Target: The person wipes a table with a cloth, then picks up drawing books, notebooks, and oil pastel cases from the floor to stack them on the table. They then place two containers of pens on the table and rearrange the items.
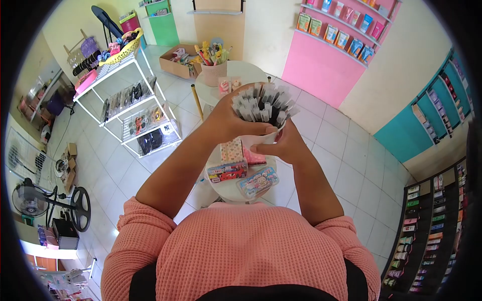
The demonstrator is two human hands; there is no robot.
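Note:
A white cup (pixel 258 139) packed with many thin items in clear wrappers (pixel 266 105) is held up over a small round white table (pixel 226 190). My left hand (pixel 236 120) wraps round the left side of the bundle and cup, its thumb across the front. From the right, my right hand (pixel 283 143) grips the cup lower down, thumb at the front. Below the cup lie a heart-patterned box (pixel 231 152), a pink item (pixel 255 156), a case with a red car (pixel 227 172) and a light blue case (pixel 258 182).
Behind stand a woven pot (pixel 214 73) of yellow items on a second round table (pixel 246 70) and a cardboard box (pixel 176 61). A white rack (pixel 115 70) is at left. Wall shelves (pixel 334 42) and a dark display (pixel 427 236) are at right.

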